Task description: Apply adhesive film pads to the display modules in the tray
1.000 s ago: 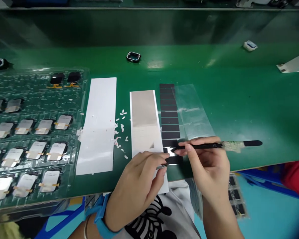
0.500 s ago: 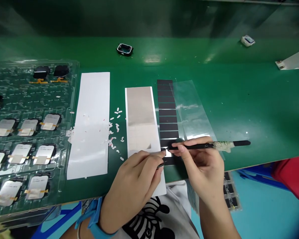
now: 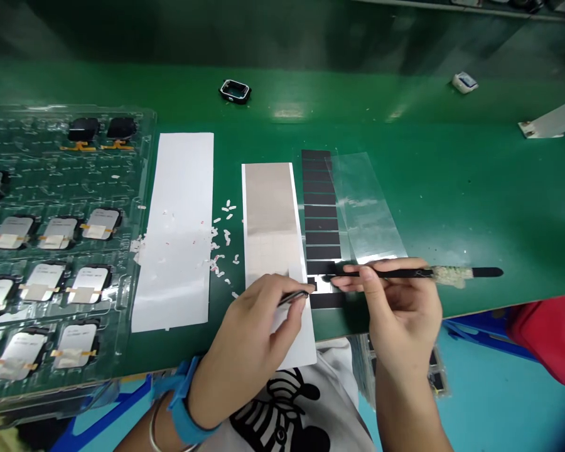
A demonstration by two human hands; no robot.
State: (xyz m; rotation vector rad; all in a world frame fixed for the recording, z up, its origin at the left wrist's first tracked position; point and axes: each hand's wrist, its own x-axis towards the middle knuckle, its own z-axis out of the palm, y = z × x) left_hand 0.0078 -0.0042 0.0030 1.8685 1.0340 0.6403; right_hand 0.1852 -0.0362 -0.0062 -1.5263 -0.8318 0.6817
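Note:
My left hand (image 3: 258,326) is closed in a pinch on a small flat dark-edged part (image 3: 292,297), mostly hidden by the fingers, above the sheet of beige stickers (image 3: 269,207) with white borders. In my right hand (image 3: 400,307) lies a pair of slim black tweezers (image 3: 405,274) with pale wrapping round the back part. Their tip points left, close to a small black piece near my left fingertips. Under the tips runs a strip of black rectangular stickers (image 3: 322,238), with a clear film (image 3: 371,207) beside it.
A clear tray (image 3: 122,251) at the left holds several small screen modules. Next to it is a white sheet (image 3: 174,232), with white scraps (image 3: 215,263) scattered at its right. A black watch case (image 3: 235,91) and a white watch (image 3: 464,82) lie farther back.
My right hand and the tweezers have shifted right, away from my left fingers. My left hand has turned, showing more of the part in its pinch.

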